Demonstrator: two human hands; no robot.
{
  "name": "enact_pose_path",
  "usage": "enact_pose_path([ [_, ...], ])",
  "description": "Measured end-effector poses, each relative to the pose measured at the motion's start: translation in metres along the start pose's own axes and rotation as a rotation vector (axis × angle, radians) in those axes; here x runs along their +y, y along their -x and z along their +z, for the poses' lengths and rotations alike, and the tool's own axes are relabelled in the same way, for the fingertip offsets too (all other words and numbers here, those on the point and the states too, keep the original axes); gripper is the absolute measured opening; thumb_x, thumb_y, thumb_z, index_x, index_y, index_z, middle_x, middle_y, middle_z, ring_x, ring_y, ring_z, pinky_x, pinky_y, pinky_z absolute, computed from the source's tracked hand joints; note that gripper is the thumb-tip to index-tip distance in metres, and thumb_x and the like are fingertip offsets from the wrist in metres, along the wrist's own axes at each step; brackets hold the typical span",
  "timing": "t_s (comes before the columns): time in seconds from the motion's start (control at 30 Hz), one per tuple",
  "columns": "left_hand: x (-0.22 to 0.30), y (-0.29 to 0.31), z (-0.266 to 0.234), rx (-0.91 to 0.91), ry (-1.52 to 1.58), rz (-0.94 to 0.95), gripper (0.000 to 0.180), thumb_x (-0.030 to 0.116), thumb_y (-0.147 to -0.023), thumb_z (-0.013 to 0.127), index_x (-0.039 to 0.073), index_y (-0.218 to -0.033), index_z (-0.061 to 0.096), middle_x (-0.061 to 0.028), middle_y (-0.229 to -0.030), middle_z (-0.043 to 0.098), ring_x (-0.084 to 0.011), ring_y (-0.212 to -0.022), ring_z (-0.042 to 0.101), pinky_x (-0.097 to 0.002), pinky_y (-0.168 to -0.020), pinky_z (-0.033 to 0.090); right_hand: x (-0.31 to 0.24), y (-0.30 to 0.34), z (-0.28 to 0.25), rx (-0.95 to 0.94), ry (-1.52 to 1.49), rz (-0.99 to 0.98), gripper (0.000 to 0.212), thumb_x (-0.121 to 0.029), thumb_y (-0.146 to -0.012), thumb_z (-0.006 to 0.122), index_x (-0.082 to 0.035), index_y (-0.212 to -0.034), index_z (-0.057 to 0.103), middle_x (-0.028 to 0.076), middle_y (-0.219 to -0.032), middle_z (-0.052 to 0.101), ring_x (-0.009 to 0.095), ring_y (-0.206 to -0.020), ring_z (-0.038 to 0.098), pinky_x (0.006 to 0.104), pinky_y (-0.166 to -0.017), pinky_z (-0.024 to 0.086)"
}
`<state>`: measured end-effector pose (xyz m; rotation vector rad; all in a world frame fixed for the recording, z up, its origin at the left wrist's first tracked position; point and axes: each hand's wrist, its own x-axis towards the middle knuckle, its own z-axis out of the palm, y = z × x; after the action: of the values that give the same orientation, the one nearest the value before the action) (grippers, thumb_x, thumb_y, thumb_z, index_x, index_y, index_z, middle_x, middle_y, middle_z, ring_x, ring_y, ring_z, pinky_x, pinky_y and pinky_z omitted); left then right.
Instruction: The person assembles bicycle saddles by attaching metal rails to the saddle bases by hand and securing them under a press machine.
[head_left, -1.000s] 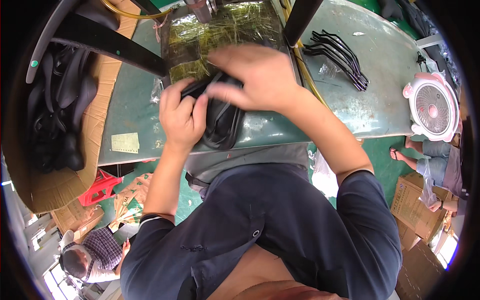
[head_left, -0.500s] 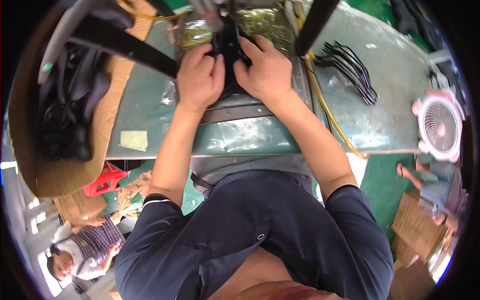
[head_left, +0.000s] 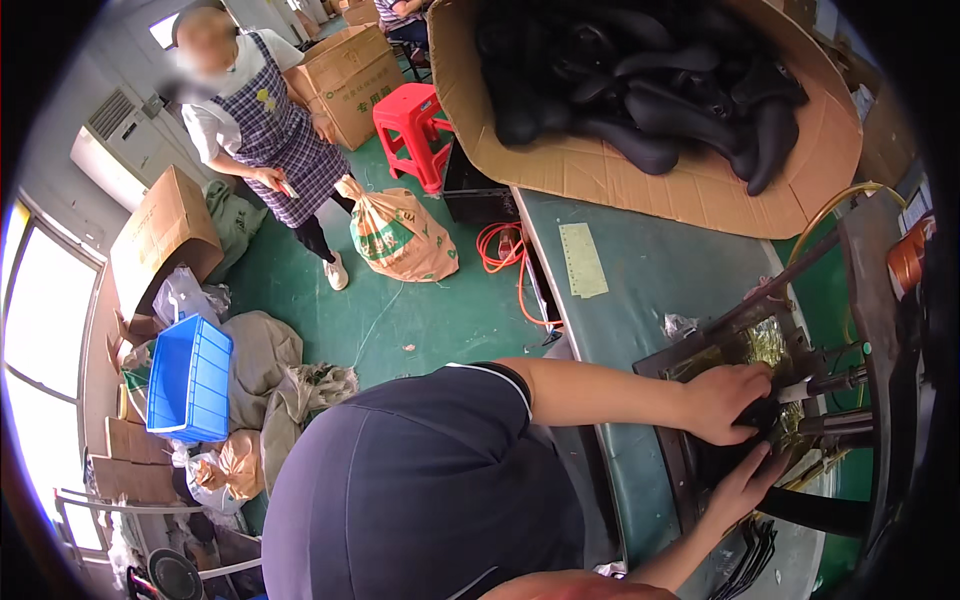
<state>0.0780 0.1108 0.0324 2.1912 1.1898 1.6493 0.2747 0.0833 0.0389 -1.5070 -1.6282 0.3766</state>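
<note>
At the bench, a black part (head_left: 763, 412) with a smooth dark surface sits under the metal rods (head_left: 838, 384) of a machine. It is mostly covered by my hands, and its exact kind cannot be made out. My left hand (head_left: 728, 402) grips it from the side farther from me, fingers curled and thumb pressed in. On the other side my right hand (head_left: 742, 488) holds it with the fingers reaching along it. Around the part, a dark metal frame (head_left: 672, 455) carries shiny gold foil (head_left: 768, 342).
A large cardboard box (head_left: 580, 165) of black padded saddle-shaped pieces (head_left: 690, 110) stands on the green bench (head_left: 625, 270). Black bent rods (head_left: 745, 562) lie beside the machine. A red stool (head_left: 408, 130), a tied sack (head_left: 400, 235), a blue crate (head_left: 190, 380) and a standing person (head_left: 265, 130) are to the left.
The view has swung strongly to the left, bringing the room and the standing person into sight. Both hands remain at the black part under the machine.
</note>
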Motion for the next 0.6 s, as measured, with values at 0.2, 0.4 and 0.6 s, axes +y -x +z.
enact_pose_path([
  [0.2,0.000,-0.015,-0.035,-0.342,0.050,-0.291,0.058,0.022,-0.067,0.085,0.003,-0.118,0.064,-0.0184,-0.104,0.072,-0.0431,-0.092,0.072,-0.0494,-0.081,0.060,0.018,0.018,-0.059,-0.081,-0.429,-0.027,0.064,-0.028,-0.111,0.057,0.006,-0.163,0.041,0.028,-0.163,0.050,0.040,-0.147,0.052,0.0466,-0.121,0.043],
  [0.4,0.057,-0.008,-0.042,-0.758,1.030,-0.706,0.049,0.031,-0.090,0.090,0.000,-0.120,0.068,-0.0141,-0.107,0.080,-0.0196,-0.098,0.076,-0.0360,-0.083,0.060,-0.012,0.086,-0.067,-0.051,-0.409,0.161,0.077,-0.027,-0.099,0.073,0.002,-0.164,0.043,0.021,-0.160,0.053,0.035,-0.147,0.053,0.0542,-0.120,0.044],
  [0.6,-0.008,-0.011,-0.111,-0.401,0.912,-0.663,0.024,0.021,-0.104,0.076,0.001,-0.115,0.069,-0.0109,-0.102,0.080,-0.0147,-0.091,0.078,-0.0292,-0.078,0.063,0.102,0.055,-0.146,0.161,-0.237,0.275,0.072,-0.028,-0.101,0.074,0.002,-0.161,0.048,0.019,-0.161,0.053,0.031,-0.141,0.056,0.0491,-0.120,0.045],
])
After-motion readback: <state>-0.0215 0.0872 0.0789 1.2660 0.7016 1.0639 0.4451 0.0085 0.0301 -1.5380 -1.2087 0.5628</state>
